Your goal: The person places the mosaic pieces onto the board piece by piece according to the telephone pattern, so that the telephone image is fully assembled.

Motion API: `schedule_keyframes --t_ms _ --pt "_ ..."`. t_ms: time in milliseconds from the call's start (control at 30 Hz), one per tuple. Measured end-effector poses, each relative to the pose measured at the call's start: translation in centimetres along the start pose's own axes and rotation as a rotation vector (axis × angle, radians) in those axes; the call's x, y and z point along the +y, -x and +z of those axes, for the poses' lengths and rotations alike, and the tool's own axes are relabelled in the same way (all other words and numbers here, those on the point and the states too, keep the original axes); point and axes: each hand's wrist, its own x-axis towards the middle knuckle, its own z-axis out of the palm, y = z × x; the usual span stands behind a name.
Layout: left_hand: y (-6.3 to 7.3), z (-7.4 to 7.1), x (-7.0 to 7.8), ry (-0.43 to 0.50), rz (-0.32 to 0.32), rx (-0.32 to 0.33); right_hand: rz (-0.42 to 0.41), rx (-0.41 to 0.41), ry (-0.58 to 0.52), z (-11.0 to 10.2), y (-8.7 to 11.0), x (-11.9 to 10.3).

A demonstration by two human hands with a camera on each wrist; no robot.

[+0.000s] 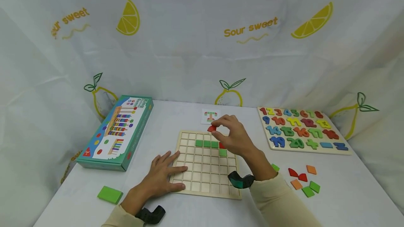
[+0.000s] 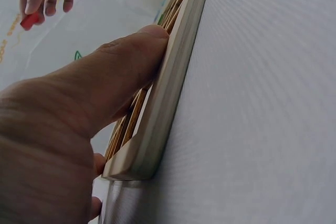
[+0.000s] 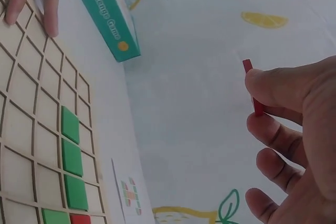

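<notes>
My right hand [image 1: 231, 134] pinches a small red tile [image 1: 211, 128] between thumb and index finger, above the far edge of the wooden grid board [image 1: 202, 196]. In the right wrist view the red tile [image 3: 253, 87] appears edge-on. My left hand [image 1: 164, 172] rests with spread fingers on the board's left side; its thumb [image 2: 126, 59] lies over the near rim in the left wrist view. A row of green tiles [image 1: 206, 144] sits in the grid, with a red tile [image 1: 222, 145] at its right end and a green tile [image 1: 222, 152] below that.
A pattern card [image 1: 210, 116] lies behind the board. Loose red, orange and green tiles [image 1: 302, 177] lie at the right, below a number puzzle [image 1: 303, 129]. At the left are a teal game box [image 1: 118, 132] and a green block [image 1: 109, 194].
</notes>
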Motion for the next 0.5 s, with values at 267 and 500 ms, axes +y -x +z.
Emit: schedule_keyframes --t_ms 267,500 --pt "0.0 0.1 -0.1 -0.007 -0.005 -0.007 0.058 -0.055 -0.037 3.6 -1.3 0.7" --pt "-0.1 0.1 -0.1 -0.014 -0.003 -0.006 0.137 -0.115 -0.030 6.6 -1.6 1.8"
